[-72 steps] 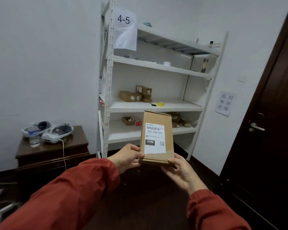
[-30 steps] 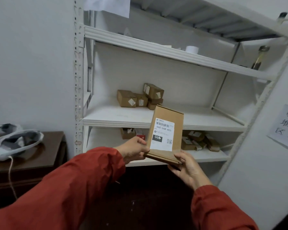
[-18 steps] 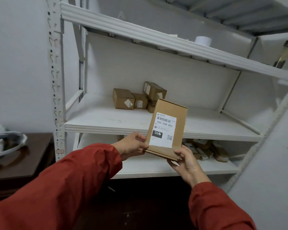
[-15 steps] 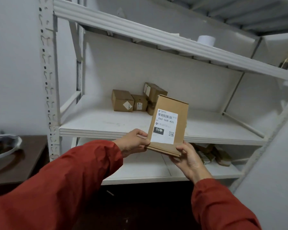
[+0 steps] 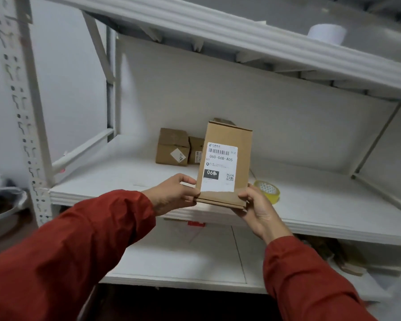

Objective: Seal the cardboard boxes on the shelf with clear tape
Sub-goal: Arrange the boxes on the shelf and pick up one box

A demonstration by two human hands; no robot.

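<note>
Both hands hold a flat brown cardboard box [image 5: 239,144] with a white shipping label, upright, just above the front edge of the white middle shelf [image 5: 107,181]. My left hand [image 5: 171,193] grips its lower left corner and my right hand [image 5: 256,205] its lower right corner. A roll of clear yellowish tape [image 5: 267,189] lies on the shelf right behind my right hand. Small cardboard boxes [image 5: 171,147] stand at the back of the same shelf, partly hidden by the held box.
The shelf above [image 5: 218,31] carries a white roll [image 5: 326,34]. On the lower shelf [image 5: 183,258] are brown items [image 5: 347,258] at the right. A perforated white upright [image 5: 21,107] stands at the left, with a dark side table [image 5: 2,225] beyond it.
I have come closer to the rack with the box held in both hands. The box has risen from below the middle shelf to its front edge, and the tape roll has come into view.
</note>
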